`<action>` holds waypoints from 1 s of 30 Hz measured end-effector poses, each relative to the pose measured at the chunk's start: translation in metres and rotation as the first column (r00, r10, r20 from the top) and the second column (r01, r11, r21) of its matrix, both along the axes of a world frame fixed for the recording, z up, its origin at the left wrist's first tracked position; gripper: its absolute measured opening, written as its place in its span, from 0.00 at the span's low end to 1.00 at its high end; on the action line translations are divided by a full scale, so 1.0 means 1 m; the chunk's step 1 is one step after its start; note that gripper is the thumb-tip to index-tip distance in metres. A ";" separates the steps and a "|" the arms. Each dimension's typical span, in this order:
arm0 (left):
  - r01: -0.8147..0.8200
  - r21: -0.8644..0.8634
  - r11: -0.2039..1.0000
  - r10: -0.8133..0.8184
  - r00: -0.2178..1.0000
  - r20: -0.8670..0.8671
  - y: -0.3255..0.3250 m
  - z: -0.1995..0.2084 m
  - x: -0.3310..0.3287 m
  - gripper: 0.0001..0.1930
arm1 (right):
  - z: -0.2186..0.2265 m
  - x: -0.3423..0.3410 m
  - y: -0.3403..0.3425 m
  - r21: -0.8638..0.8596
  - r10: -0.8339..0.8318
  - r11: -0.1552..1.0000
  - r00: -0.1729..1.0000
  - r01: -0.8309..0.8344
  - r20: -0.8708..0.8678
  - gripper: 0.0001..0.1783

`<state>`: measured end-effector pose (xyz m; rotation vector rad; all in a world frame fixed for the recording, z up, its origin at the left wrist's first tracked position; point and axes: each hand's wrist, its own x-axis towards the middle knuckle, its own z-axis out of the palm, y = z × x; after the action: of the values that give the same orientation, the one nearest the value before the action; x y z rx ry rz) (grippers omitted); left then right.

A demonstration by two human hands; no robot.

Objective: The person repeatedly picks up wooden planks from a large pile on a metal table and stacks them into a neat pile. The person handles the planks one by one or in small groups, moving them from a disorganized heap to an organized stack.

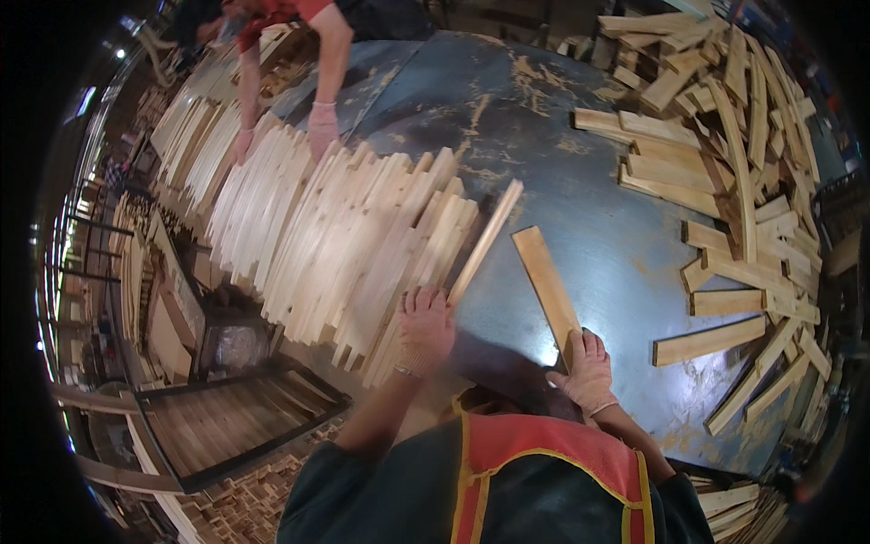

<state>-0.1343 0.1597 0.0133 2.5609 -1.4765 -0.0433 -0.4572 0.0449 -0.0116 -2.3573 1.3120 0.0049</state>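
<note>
My left hand, in a pale work glove, is closed at the near end of a narrow wooden strip. The strip slants away from me, just right of a long row of light wooden strips laid side by side. My right hand, gloved too, grips the near end of a yellowish wooden board with the thumb on its left side. The board's far end points away and to the left over the dark metal tabletop.
A jumbled pile of wooden boards covers the table's right side. Across the table, a co-worker in a red shirt has gloved hands on the row's far part. Sawdust streaks the tabletop. A dark-framed wooden panel lies at lower left.
</note>
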 end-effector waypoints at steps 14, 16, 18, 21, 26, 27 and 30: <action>0.076 0.095 0.993 -0.012 0.839 -0.544 -0.073 0.007 -0.046 0.33 | 0.017 0.126 -0.016 0.670 -0.283 0.742 0.891 -0.031 0.355 0.35; 0.003 0.169 0.986 0.063 0.920 -0.387 -0.085 -0.014 -0.049 0.31 | 0.017 0.119 -0.013 0.636 0.061 0.705 0.920 -0.314 0.388 0.36; -0.018 0.211 0.977 0.075 0.961 -0.267 -0.088 -0.028 -0.046 0.29 | -0.017 0.099 -0.032 0.464 0.246 0.773 0.878 -0.433 0.411 0.39; 0.034 0.260 0.965 0.021 0.979 -0.204 -0.087 -0.035 -0.048 0.24 | -0.033 0.040 -0.151 0.485 -0.118 0.865 0.889 -0.127 0.443 0.26; -0.053 0.300 0.953 0.100 0.985 -0.142 -0.095 -0.035 -0.063 0.20 | 0.053 -0.124 -0.369 -0.362 -0.345 0.736 0.777 0.572 0.527 0.34; -0.061 0.293 0.954 0.103 0.986 -0.131 -0.095 -0.036 -0.063 0.19 | 0.063 -0.154 -0.394 -0.456 -0.414 0.633 0.772 0.625 0.483 0.38; -0.061 0.311 0.948 0.093 0.992 -0.089 -0.082 -0.050 -0.058 0.18 | 0.056 -0.193 -0.438 -0.557 -0.652 0.562 0.742 0.612 0.157 0.46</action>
<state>-0.1921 0.0773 -0.0363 2.8053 -1.4278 -0.4212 -0.6503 -0.3929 0.0443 -2.1475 2.4209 -0.6348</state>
